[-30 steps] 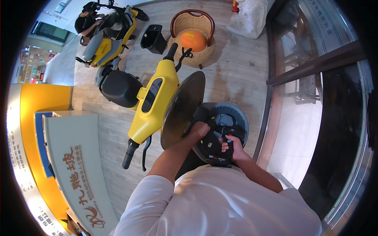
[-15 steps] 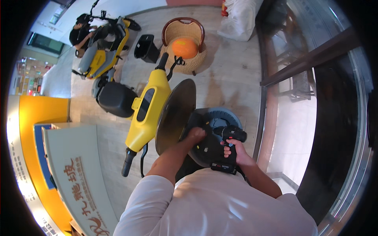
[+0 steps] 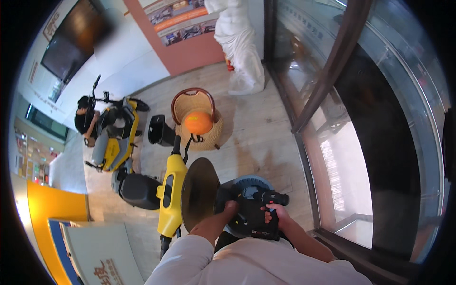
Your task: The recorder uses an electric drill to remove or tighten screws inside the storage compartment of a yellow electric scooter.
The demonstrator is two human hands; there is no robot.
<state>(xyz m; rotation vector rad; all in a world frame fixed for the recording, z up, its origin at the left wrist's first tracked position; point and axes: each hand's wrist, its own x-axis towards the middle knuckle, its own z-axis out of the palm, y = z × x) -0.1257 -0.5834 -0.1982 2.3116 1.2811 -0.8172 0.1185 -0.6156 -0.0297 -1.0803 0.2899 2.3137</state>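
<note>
Drill (image 3: 274,197), black, sits right of the yellow scooter (image 3: 172,202), past its dark round screen (image 3: 201,195), level with the lower part of that screen. Right grip (image 3: 283,216) clenched around the drill's handle, fingers wrapped from the scooter-far side. Key relation: drill's body runs crosswise, nose toward the scooter; handle drops toward the wearer, battery block (image 3: 266,234) at the bottom by the white shirt (image 3: 256,263). Left grip (image 3: 231,209) is nearer the scooter, between screen and drill, resting at a dark part beside the screen; fingertips hidden, can't tell if grasping. Left grip and drill are apart; right is the one on it. Grey-blue round tub (image 3: 262,181) on the scooter's right, partly under drill and hands; black piece (image 3: 250,212) between the two hands. Beyond the scooter: wicker chair (image 3: 209,141) with orange rounded item (image 3: 198,123), black bin (image 3: 163,137) left of the chair.
</note>
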